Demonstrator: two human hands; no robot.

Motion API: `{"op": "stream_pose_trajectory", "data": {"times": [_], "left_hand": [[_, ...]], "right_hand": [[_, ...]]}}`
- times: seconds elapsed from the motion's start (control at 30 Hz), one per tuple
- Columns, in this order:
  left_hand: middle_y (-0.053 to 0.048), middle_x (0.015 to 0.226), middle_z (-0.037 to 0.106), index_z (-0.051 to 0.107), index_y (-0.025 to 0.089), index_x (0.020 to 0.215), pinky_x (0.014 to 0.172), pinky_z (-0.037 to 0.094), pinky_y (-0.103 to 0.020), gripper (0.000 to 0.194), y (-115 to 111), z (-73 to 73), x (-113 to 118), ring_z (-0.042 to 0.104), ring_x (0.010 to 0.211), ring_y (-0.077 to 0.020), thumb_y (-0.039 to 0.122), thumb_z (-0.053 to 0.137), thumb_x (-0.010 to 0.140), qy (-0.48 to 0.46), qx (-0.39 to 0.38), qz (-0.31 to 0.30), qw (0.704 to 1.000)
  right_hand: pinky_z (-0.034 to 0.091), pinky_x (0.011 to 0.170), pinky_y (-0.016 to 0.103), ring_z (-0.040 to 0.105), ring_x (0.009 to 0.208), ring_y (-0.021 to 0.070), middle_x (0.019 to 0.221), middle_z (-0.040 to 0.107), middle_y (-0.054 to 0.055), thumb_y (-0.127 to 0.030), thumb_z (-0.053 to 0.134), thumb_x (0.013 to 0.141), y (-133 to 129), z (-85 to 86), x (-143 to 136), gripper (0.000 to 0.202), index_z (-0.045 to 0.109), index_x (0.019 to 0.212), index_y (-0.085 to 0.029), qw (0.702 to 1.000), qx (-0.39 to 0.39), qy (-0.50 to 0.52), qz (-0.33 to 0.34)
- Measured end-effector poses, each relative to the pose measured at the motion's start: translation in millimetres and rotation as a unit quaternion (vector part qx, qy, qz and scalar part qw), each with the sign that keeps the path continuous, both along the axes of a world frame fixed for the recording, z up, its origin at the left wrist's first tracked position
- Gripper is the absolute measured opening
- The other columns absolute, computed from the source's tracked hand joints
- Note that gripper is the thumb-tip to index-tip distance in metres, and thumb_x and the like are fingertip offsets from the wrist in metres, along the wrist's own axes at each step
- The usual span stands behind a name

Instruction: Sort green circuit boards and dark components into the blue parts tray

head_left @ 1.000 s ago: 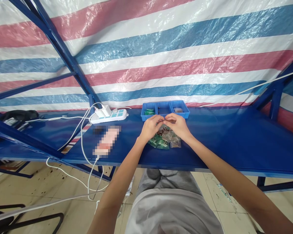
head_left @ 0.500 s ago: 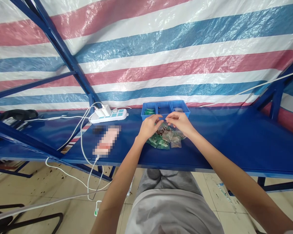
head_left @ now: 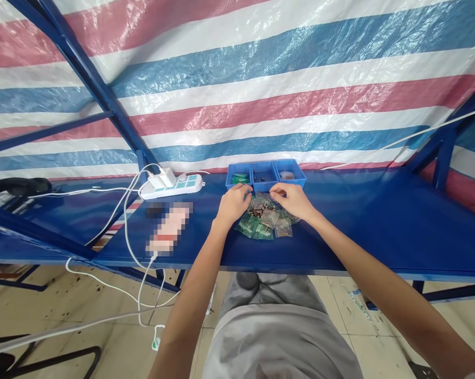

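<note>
In front of me a blue three-compartment tray (head_left: 264,185) stands at the back of the table. Its left section holds green packets (head_left: 240,179), the middle one a few small dark pieces (head_left: 262,179), the right one clear packets (head_left: 286,175). Before it lies a heap of small green and clear plastic bags (head_left: 265,227), with loose little brown parts (head_left: 256,210) among them. My left hand (head_left: 234,203) is over the heap's left side, fingers bent together. My right hand (head_left: 291,200) is at its right side, thumb and fingertips pinched. Whatever either hand holds is too small to make out.
Left of the heap are a white power strip (head_left: 173,186) with plugged-in chargers and a blurred-out pinkish object (head_left: 169,229) on a white cable (head_left: 140,295). A blue metal post (head_left: 91,79) slants up at the left. Striped sheeting (head_left: 261,105) hangs behind the table (head_left: 379,226).
My hands have parted: the left moved left and slightly down, while the right stays near the heap's right side. The small dark pieces in the middle section show more clearly. The view has shifted slightly.
</note>
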State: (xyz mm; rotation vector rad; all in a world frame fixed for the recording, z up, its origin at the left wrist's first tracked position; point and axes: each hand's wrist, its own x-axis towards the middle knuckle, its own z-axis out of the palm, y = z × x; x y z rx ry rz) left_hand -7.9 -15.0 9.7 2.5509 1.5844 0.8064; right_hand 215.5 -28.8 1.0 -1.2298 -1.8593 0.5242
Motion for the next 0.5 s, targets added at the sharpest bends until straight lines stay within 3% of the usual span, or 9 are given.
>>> {"op": "stream_pose_trajectory", "data": {"times": [0.17, 0.33, 0.5], "left_hand": [[-0.007, 0.11, 0.073, 0.071, 0.025, 0.114, 0.081, 0.052, -0.032, 0.028, 5, -4.0, -7, 0.069, 0.103, -0.0267, 0.019, 0.054, 0.093, 0.032, -0.038, 0.02, 0.999], [-0.006, 0.114, 0.075, 0.072, 0.024, 0.119, 0.094, 0.053, -0.033, 0.031, 12, -6.3, -18, 0.069, 0.107, -0.0272, 0.025, 0.062, 0.089, 0.012, -0.097, -0.019, 0.995], [-0.007, 0.123, 0.072, 0.071, 0.023, 0.123, 0.096, 0.053, -0.033, 0.039, 12, -3.3, -22, 0.067, 0.114, -0.029, 0.034, 0.066, 0.086, 0.014, -0.122, -0.038, 0.992]], "right_hand": [[0.056, 0.081, 0.038, 0.071, 0.09, 0.0243, 0.1, 0.077, 0.006, -0.024, 0.053, 0.094, -9, -5.8, -6, 0.024, 0.074, 0.104, -0.022, 0.996, 0.042, -0.077, 0.025], [0.053, 0.097, 0.046, 0.062, 0.12, 0.0303, 0.123, 0.073, 0.006, -0.029, 0.054, 0.097, -20, -4.0, -19, 0.029, 0.072, 0.119, -0.025, 0.985, 0.068, -0.133, 0.09], [0.048, 0.103, 0.049, 0.062, 0.12, 0.0313, 0.119, 0.074, 0.007, -0.027, 0.051, 0.098, -21, -8.5, -21, 0.026, 0.076, 0.103, -0.023, 0.974, 0.081, -0.174, 0.118]]}}
